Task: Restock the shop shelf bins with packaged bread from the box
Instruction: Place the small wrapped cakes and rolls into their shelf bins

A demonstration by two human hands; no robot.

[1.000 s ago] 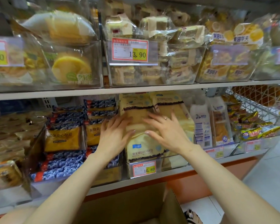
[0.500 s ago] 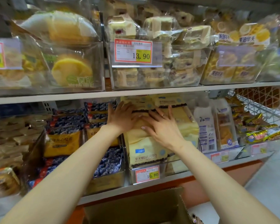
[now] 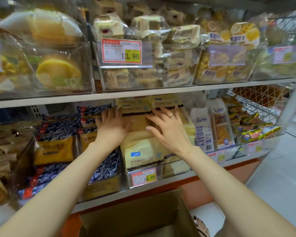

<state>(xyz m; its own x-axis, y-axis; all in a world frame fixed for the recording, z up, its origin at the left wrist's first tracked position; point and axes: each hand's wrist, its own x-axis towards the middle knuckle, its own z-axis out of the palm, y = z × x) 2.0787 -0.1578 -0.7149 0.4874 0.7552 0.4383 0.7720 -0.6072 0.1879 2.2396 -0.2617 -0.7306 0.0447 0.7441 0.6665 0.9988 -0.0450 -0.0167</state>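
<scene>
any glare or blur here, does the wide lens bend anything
Head view: glare streaks the clear upper bin; frame edges smear with blur, while the 13.90 price tag, left hand and right hand look sharp; the shelf edge bows from wide-angle distortion.

Upper bin's price tag (image 3: 121, 51) reads 13.90; lower bin's tag (image 3: 143, 177) reads 10.80.

Stock count
Two hands: left hand (image 3: 112, 129), right hand (image 3: 169, 134). One box (image 3: 132, 218). Two shelves: upper shelf (image 3: 143, 95), lower shelf (image 3: 237, 163). One ring (image 3: 171, 115). Two readable tags: 13.90 tag (image 3: 121, 51), 10.80 tag (image 3: 143, 177).
</scene>
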